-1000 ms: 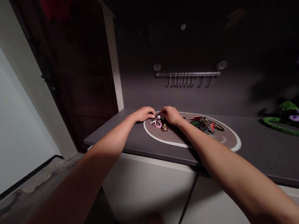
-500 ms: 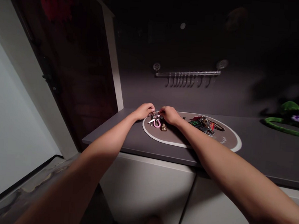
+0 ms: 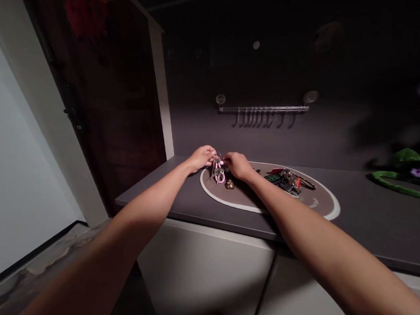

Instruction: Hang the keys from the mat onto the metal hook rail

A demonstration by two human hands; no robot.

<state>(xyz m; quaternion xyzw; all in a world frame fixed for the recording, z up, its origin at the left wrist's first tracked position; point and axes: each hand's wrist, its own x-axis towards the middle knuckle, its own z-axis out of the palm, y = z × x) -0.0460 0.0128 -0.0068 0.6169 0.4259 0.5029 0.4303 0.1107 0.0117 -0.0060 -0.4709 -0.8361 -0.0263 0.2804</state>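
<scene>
Left grip [image 3: 202,158]: narrow, with the fingers closed toward the top of the keys. The picture is too small to tell if they really pinch them.
Right grip [image 3: 236,165]: narrow also, with the fingertips reaching left to the same keys. I cannot tell if it holds them.
Key bunch [image 3: 217,170]: it is between the two grips, just beside the fingers of both, and its keys stand up a little.
Pink carabiner [image 3: 220,179]: it hangs in the key bunch, below and between the grips.
Small bronze charm [image 3: 229,183]: it lies just below the right grip, near the pink carabiner.
Second key bunch [image 3: 288,181]: it lies well apart, to the right of the right grip, with a green tag [image 3: 272,179] on its left side.
Oval mat [image 3: 228,204]: it is on the table [image 3: 157,192], under the grips and all these things.
Hook rail [image 3: 263,108]: it is on the wall, above and ahead of the grips.
</scene>
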